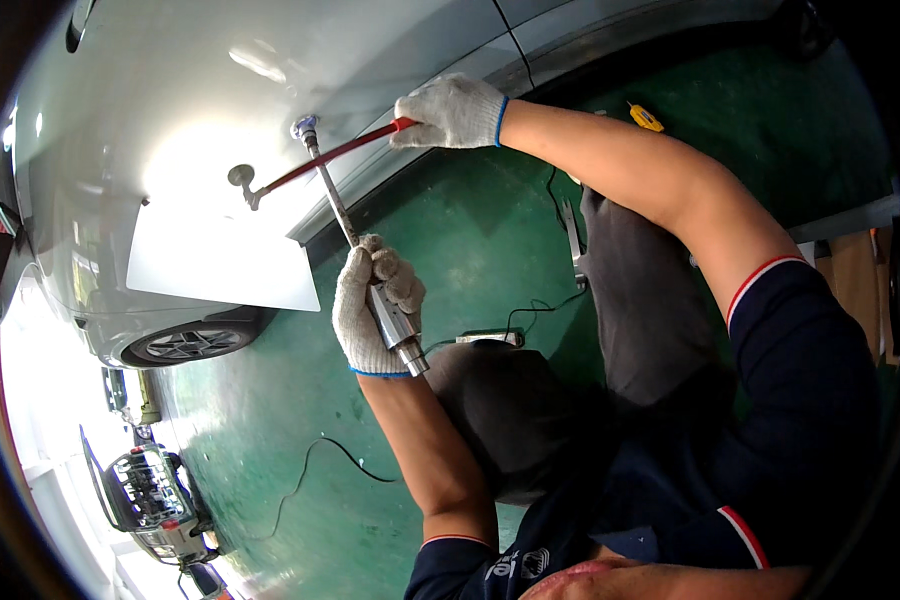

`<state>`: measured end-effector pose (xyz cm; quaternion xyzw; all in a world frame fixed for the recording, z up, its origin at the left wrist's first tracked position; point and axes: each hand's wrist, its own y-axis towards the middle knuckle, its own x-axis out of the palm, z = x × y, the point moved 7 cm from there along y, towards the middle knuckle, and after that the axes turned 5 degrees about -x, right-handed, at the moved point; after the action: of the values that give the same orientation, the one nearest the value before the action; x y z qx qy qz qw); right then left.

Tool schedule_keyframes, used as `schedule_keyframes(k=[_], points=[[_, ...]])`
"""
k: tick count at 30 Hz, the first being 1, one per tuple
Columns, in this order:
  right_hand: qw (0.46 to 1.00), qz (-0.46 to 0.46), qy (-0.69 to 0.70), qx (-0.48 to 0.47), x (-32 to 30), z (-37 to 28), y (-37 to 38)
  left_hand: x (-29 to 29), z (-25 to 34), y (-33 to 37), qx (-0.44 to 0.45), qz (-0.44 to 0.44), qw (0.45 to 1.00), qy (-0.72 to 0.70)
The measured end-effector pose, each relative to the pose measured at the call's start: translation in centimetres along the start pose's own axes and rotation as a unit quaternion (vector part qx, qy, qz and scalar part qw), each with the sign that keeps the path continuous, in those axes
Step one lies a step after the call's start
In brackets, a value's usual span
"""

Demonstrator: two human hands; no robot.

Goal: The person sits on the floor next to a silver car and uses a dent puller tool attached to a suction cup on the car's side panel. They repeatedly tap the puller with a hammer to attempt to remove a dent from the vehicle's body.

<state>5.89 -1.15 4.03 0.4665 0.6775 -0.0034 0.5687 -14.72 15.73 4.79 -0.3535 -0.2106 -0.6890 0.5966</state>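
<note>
My gloved left hand (375, 310) is wrapped around the thick metal grip of a slide hammer (336, 200). Its long rod runs up to a small bluish pulling tab (304, 127), which touches the silver car's side panel (360, 60). In my gloved right hand (450, 110), fingers closed, is the end of the red handle of a body hammer (335, 153). That handle crosses the rod. The hammer's round metal head (241, 176) is to the left, close to the panel; whether it touches, I cannot tell.
A white panel (220, 275) catches glare beside the car, above its wheel (195, 343). On the green floor (470, 220) lie a yellow tool (646, 117), a metal tool (575, 245) by my knee, a power strip (490, 338) and a black cord (305, 480). Another vehicle (155, 500) stands farther left.
</note>
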Motion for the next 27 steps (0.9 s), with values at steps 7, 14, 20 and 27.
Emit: schedule_keyframes(k=[7, 14, 20, 27], points=[[0.999, -0.021, -0.022, -0.015, -0.4, -1.1, 0.2, 0.1, 0.1, -0.2, 0.008, 0.0, 1.0, 0.009], [0.998, -0.013, -0.066, 0.01, -2.3, -0.5, 1.8, 0.1, 0.1, -0.2, 0.014, 0.029, 0.999, 0.022], [0.988, -0.038, -0.147, -0.003, -4.2, 0.9, 2.5, 0.4, 0.4, -0.2, 0.023, 0.056, 0.996, 0.059], [0.98, -0.077, -0.182, 0.003, -5.0, 0.7, 3.7, -0.3, 0.4, -0.1, 0.022, 0.03, 0.998, 0.042]])
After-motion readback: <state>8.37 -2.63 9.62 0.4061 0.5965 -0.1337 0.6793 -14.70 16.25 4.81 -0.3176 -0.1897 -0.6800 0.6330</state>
